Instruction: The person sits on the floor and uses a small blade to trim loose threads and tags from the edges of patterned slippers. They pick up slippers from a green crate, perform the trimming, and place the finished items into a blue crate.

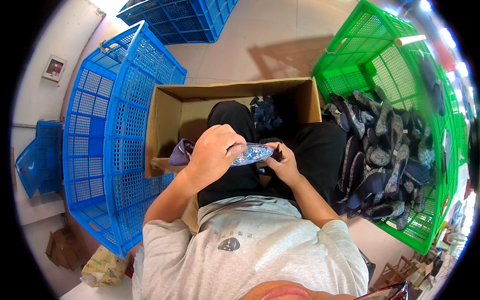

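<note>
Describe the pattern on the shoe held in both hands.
The shoe shows a small floral print, pink and white on blue; head view.

cloth shoe, matt cardboard box, plastic crates

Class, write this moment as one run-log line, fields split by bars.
left hand: holding floral shoe | right hand: pinching its right end | green crate, right: piled shoes | blue crate: left

1 shoe, blue with pinkish flowers, held kinda sideways between left hand and right hand, plain purplish end poking out left.
</note>
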`<state>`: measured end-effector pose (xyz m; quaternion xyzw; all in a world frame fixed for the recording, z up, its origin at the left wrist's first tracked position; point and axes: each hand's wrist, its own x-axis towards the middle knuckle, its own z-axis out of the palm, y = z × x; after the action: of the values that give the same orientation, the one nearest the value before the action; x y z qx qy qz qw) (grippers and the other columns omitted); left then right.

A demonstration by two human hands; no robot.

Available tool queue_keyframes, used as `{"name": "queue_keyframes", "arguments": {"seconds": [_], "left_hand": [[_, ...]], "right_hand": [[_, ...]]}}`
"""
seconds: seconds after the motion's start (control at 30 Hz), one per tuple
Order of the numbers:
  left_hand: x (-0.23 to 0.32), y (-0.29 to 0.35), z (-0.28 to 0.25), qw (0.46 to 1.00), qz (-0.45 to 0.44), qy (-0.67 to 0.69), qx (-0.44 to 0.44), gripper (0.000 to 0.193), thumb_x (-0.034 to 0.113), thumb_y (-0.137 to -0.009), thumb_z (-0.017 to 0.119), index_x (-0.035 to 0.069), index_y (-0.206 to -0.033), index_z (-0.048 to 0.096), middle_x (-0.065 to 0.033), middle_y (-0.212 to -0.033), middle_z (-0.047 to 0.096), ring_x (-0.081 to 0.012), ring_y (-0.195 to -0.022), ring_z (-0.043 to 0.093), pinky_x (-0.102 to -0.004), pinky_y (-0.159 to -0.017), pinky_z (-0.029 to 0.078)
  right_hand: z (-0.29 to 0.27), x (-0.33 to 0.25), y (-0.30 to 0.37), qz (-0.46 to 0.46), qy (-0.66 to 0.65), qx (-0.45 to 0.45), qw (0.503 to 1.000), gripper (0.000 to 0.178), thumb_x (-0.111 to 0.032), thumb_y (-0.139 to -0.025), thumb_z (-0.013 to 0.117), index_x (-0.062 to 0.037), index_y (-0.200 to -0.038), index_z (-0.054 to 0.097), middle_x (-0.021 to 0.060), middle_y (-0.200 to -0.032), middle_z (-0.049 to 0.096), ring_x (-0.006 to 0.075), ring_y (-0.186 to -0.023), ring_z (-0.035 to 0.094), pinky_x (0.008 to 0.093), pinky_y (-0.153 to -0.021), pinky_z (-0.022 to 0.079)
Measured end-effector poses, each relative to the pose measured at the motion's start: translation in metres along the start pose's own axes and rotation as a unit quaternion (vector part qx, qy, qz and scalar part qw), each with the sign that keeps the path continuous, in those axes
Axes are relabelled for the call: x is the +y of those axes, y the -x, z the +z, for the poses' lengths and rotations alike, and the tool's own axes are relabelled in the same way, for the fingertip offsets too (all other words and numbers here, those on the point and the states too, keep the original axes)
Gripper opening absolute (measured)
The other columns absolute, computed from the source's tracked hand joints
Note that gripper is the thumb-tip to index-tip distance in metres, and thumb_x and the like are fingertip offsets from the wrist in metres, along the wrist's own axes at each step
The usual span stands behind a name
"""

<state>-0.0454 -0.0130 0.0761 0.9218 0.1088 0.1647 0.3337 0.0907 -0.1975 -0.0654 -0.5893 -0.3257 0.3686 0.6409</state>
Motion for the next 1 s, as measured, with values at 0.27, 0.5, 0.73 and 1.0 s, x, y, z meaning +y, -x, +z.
{"name": "queue_keyframes", "arguments": {"seconds": [0.27,0.5,0.73,1.0], "left_hand": [[-0.001,-0.006,0.004,0.999,0.016,-0.003,-0.034,0.009,0.007,-0.079,0.07,0.004,-0.088,0.069,-0.0087,-0.077,0.059,-0.0297,-0.08,0.058,-0.0398,-0.074,0.046],[-0.003,-0.008,0.013,0.999,-0.001,0.027,0.026,0.005,0.002,-0.08,0.069,0.003,-0.084,0.065,-0.0082,-0.078,0.056,-0.0264,-0.073,0.055,-0.0366,-0.069,0.046],[-0.009,-0.01,0.016,0.979,-0.12,0.167,-0.015,0.006,-0.002,-0.088,0.065,0.002,-0.084,0.061,-0.0035,-0.082,0.051,-0.0116,-0.07,0.051,-0.0261,-0.063,0.042],[-0.015,-0.008,0.024,0.964,-0.135,0.227,-0.027,0.006,-0.005,-0.089,0.062,0.0,-0.087,0.061,-0.0024,-0.084,0.051,-0.0103,-0.073,0.053,-0.0244,-0.066,0.043]], "right_hand": [[0.002,-0.004,0.001,-0.012,-0.009,-0.006,1.0,0.026,-0.005,-0.087,0.074,-0.0032,-0.112,0.066,-0.004,-0.093,0.058,0.0011,-0.074,0.049,0.0178,-0.065,0.041],[0.002,-0.002,0.002,0.009,-0.013,-0.002,1.0,0.027,-0.005,-0.087,0.074,-0.0031,-0.113,0.066,-0.0039,-0.094,0.057,0.0015,-0.075,0.049,0.0186,-0.066,0.042],[-0.014,-0.014,0.0,0.061,-0.018,-0.07,0.996,0.032,-0.005,-0.088,0.073,-0.0026,-0.118,0.064,-0.0005,-0.102,0.061,0.0062,-0.09,0.056,0.0212,-0.08,0.046],[-0.056,-0.045,-0.021,0.071,0.003,-0.146,0.987,0.046,-0.033,-0.104,0.052,-0.0016,-0.135,0.045,0.008,-0.114,0.062,0.0106,-0.092,0.054,0.0278,-0.089,0.046]]}}
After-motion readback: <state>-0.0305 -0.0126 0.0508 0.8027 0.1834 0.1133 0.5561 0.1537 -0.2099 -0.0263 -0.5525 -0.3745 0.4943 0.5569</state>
